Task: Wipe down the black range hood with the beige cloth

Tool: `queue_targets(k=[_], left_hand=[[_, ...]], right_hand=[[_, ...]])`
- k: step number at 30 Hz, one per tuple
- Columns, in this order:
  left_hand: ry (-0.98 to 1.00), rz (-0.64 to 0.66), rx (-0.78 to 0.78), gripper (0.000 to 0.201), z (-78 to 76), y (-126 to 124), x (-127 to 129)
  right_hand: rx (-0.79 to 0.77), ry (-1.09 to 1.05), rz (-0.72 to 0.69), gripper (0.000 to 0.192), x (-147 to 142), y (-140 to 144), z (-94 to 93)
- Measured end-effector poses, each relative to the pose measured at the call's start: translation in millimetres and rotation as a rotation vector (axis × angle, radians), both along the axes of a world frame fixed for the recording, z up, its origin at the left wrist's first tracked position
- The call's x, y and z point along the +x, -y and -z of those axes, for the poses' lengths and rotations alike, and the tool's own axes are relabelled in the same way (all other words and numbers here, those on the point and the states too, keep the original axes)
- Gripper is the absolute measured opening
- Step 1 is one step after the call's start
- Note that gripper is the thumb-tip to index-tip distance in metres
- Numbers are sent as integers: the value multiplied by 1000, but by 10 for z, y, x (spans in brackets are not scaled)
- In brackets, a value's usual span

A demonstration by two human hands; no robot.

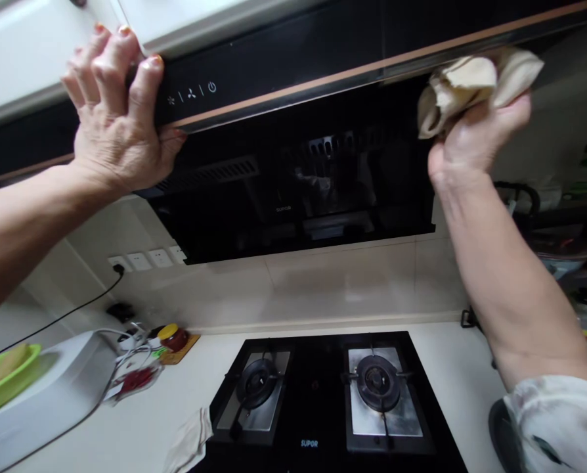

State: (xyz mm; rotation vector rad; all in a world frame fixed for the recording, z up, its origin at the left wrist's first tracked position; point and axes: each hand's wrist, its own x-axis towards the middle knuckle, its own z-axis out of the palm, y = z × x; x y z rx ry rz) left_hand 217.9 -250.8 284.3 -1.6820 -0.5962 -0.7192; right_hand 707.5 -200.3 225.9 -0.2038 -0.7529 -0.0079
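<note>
A black range hood (293, 171) with a copper trim line hangs above a two-burner gas stove (323, 401). My left hand (113, 115) grips the hood's upper left front edge, fingers curled over the top beside the touch buttons (191, 93). My right hand (473, 135) presses a crumpled beige cloth (471, 82) against the underside of the hood's right end.
White cabinets (22, 46) sit above the hood. On the white counter lie a second cloth (190, 440), a small jar with a yellow lid (173, 336), a white appliance (52, 394) with a green bowl (5, 378), and cables. A dish rack (564, 249) stands at right.
</note>
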Motion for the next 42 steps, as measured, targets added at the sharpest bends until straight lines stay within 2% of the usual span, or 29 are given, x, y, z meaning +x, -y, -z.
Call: queue_targets(k=[2,4,7,9,11,13,15,16,17,19,22,24,25,27,29,32,35,38,42], left_hand=[[34,18,-38,82,-11,-25,-16],[54,-1,-46,83,-18,-32,-22],[79,-102,-44,85,0,33,34],[113,-196,-61,86,28,105,110],[139,-258,-104,86,50,154,178],[150,-243,-150,85,53,148,211],[147,-155,-171,85,36,90,210],[140,-100,-171,85,24,52,203],[131,-50,-171,85,13,17,196],[110,19,-191,84,-2,-32,189],[94,70,-234,81,0,-42,193],[78,104,-232,80,8,-38,199],[68,119,-226,80,12,-39,202],[52,141,-215,80,17,-50,208],[42,164,-209,80,19,-65,218],[37,201,-207,80,18,-74,236],[40,203,-214,80,17,-57,255],[47,178,-210,81,23,-17,277],[41,124,-212,80,39,49,309]], right_hand=[[-11,-63,43,42,-267,-101,-32],[-44,-3,66,27,-698,-208,-17],[-149,302,90,20,-1336,-255,132],[-193,502,121,24,-1572,-121,296],[-116,634,205,30,-1608,154,452],[62,701,346,34,-1511,502,532],[216,711,522,40,-1404,809,492],[242,721,614,46,-1385,913,431],[223,744,696,50,-1401,974,352],[88,824,795,50,-1537,966,181],[-155,982,781,43,-1845,768,6],[-234,1047,752,46,-1919,660,-24],[-264,1059,754,47,-1873,641,-18],[-343,1025,788,46,-1598,677,17],[-452,914,838,47,-1120,782,48],[-592,634,858,54,-264,969,42],[-633,426,824,65,398,1091,42],[-585,277,783,57,668,1048,135],[-557,173,987,60,613,648,267]])
